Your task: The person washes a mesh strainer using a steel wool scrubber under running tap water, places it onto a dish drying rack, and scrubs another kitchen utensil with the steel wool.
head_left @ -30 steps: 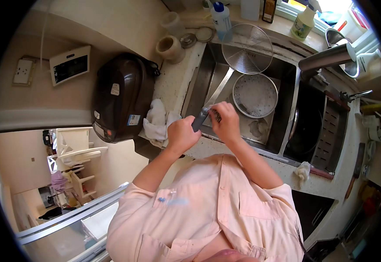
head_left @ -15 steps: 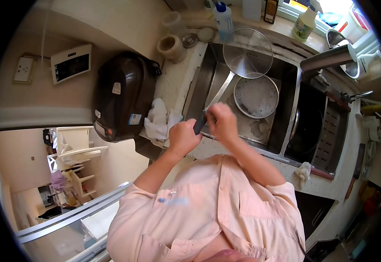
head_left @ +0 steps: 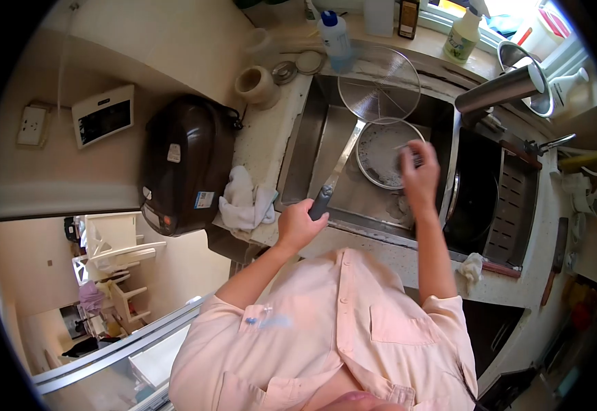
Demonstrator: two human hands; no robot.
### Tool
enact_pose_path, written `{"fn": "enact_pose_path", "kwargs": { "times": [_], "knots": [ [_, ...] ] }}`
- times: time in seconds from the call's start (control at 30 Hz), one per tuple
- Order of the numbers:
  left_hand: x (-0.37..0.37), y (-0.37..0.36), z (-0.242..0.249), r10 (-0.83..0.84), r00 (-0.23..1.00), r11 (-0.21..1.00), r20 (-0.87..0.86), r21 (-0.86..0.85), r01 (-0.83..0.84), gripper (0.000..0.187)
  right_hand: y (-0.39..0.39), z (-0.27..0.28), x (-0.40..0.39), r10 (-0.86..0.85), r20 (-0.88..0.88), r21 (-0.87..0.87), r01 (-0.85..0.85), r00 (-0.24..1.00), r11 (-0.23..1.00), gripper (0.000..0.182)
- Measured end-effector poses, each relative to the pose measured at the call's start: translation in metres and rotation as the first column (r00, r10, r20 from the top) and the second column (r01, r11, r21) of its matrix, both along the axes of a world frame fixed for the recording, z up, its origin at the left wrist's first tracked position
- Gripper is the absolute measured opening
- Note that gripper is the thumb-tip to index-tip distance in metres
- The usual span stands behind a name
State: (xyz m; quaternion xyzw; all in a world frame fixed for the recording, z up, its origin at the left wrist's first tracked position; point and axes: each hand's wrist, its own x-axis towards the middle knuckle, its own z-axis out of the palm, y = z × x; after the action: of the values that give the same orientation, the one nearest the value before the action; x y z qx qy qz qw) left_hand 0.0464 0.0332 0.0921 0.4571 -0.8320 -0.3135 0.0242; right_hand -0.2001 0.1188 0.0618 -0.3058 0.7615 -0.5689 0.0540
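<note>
My left hand (head_left: 300, 226) is wrapped round the dark grey grip of a long-handled mesh strainer (head_left: 380, 83). The strainer's round mesh slants up over the back of the steel sink (head_left: 305, 161). Beneath its near rim, a round pan (head_left: 374, 154) with cloudy, speckled water sits in the sink. Over the right part of that pan, my right hand (head_left: 420, 177) is closed on a small dark scrubbing pad (head_left: 408, 159); motion blur hides its exact kind.
A brown water boiler (head_left: 185, 164) and a white cloth (head_left: 247, 202) stand left of the sink. A blue-capped bottle (head_left: 334, 38) and a spray bottle (head_left: 463, 38) line the back ledge. The steel faucet (head_left: 500, 89) juts in from the right. A second basin holds a dark pan (head_left: 473, 195).
My right hand has left the strainer's handle and moved right and up to the pan. My left hand keeps hold of the grip. The whole view has shifted slightly.
</note>
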Motion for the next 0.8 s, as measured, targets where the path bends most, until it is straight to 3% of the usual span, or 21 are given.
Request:
{"fn": "enact_pose_path", "kwargs": {
  "times": [0.03, 0.1, 0.2, 0.3, 0.4, 0.43, 0.47, 0.53, 0.8],
  "knots": [
    [-0.003, 0.002, -0.014, -0.001, 0.996, 0.999, -0.093, -0.037, -0.002, 0.033, 0.008, 0.005, -0.025, -0.093, -0.04, 0.004, 0.093, 0.995, 0.996, 0.015],
    [-0.015, 0.007, -0.025, 0.016, 0.994, 1.0, -0.11, 0.0, -0.016, 0.035, 0.021, 0.007, -0.079, -0.354, -0.257, -0.027, 0.36, 0.899, 0.933, 0.028],
    [-0.034, 0.011, -0.041, 0.04, 0.986, 0.999, -0.161, 0.024, -0.037, 0.038, 0.031, 0.018, -0.14, -0.616, -0.446, 0.113, 0.724, 0.649, 0.68, 0.044],
    [-0.055, 0.009, -0.059, 0.048, 0.969, 0.999, -0.243, 0.012, -0.046, 0.038, 0.033, 0.012, -0.192, -0.434, -0.422, 0.477, 0.602, 0.796, 0.64, 0.051],
    [-0.073, 0.011, -0.08, 0.024, 0.947, 0.996, -0.321, -0.071, -0.05, 0.035, 0.032, 0.002, -0.21, -0.322, -0.527, 0.502, 0.594, 0.787, 0.629, 0.053],
    [-0.08, 0.013, -0.085, 0.011, 0.938, 0.993, -0.346, -0.105, -0.05, 0.034, 0.03, 0.008, -0.202, -0.367, -0.554, 0.476, 0.646, 0.747, 0.596, 0.046],
    [-0.086, 0.015, -0.089, 0.021, 0.931, 0.994, -0.364, -0.095, -0.06, 0.033, 0.03, 0.013, -0.197, -0.379, -0.56, 0.557, 0.673, 0.737, 0.487, 0.039],
    [-0.096, 0.019, -0.094, 0.05, 0.918, 0.993, -0.394, -0.074, -0.086, 0.032, 0.041, 0.004, -0.206, -0.378, -0.473, 0.713, 0.598, 0.796, 0.367, 0.03],
    [-0.147, 0.024, -0.103, 0.041, 0.838, 0.992, -0.544, -0.08, -0.101, 0.03, 0.064, -0.008, -0.223, -0.24, -0.515, 0.629, 0.553, 0.823, 0.546, 0.021]
  ]
}}
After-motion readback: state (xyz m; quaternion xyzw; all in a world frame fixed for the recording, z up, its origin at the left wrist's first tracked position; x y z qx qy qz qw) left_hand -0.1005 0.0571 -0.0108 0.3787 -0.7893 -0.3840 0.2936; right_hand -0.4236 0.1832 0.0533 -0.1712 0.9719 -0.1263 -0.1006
